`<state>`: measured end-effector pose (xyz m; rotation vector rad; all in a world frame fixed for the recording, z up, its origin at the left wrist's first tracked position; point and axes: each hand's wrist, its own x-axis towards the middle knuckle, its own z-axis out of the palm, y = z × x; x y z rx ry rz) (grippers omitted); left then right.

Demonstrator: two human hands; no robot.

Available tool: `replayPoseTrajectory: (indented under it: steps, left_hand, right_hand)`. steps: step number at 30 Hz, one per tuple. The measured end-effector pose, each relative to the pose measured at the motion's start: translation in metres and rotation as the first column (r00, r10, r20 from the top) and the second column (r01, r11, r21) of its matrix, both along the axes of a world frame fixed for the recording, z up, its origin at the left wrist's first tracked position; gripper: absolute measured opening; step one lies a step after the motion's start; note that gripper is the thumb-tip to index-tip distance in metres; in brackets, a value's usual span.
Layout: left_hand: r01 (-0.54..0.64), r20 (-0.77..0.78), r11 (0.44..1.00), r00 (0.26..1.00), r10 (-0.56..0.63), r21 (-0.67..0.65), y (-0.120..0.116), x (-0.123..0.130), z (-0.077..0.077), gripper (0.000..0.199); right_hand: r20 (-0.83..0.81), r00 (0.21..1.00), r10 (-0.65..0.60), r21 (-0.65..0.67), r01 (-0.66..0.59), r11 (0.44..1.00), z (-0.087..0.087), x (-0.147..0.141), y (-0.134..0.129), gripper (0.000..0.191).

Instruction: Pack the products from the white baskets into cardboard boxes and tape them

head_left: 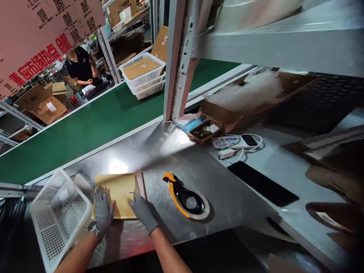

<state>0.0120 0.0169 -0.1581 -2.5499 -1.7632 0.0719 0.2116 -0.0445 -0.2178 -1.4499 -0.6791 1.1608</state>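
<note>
A tan padded envelope [122, 197] lies flat on the metal table, with a paler strip along its right edge. My left hand [102, 210], in a grey glove with bare fingertips, rests on the envelope's left part with its fingers spread. Over the right part is my right hand [140, 209], also gloved, its fingers curled together around something small, thin and dark that I cannot make out. An orange and black tape dispenser [186, 197] lies to the right of the envelope.
A white basket [61, 216] stands at the left. Behind the metal table [193, 167] runs a green conveyor belt [93, 121] bearing stacked white baskets [143, 74]. A metal post [182, 60] rises behind. Cables, a small box [206, 131] and a black tablet-like slab [262, 182] lie right.
</note>
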Motion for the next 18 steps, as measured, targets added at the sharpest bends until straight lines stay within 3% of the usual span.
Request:
replayPoseTrajectory:
  steps: [4,8,12,15,18]
  left_hand:
    - [0.239,-0.092,0.956,0.962,-0.257,-0.169,0.004,0.059,-0.002,0.071]
    - [0.317,-0.132,0.875,0.913,-0.386,-0.365,0.005,0.1,-0.003,0.082]
    - [0.316,-0.214,0.858,0.88,-0.425,-0.406,0.007,0.103,0.006,0.089]
    - [0.323,-0.249,0.831,0.849,-0.465,-0.452,0.016,0.099,0.014,0.109]
    - [0.319,-0.301,0.77,0.785,-0.541,-0.553,0.03,0.1,0.018,0.146]
  right_hand:
    - [0.382,0.924,0.023,-0.109,0.02,0.994,-0.013,0.007,-0.04,0.032]
    - [0.652,0.733,0.196,-0.208,-0.076,0.975,-0.02,0.002,-0.095,0.035]
    - [0.746,0.577,0.332,-0.302,-0.151,0.941,0.0,-0.001,-0.125,0.04]
    - [0.716,0.559,0.418,-0.352,-0.229,0.908,0.014,0.007,-0.124,0.029]
    - [0.679,0.578,0.453,-0.375,-0.258,0.89,0.02,0.018,-0.116,0.025]
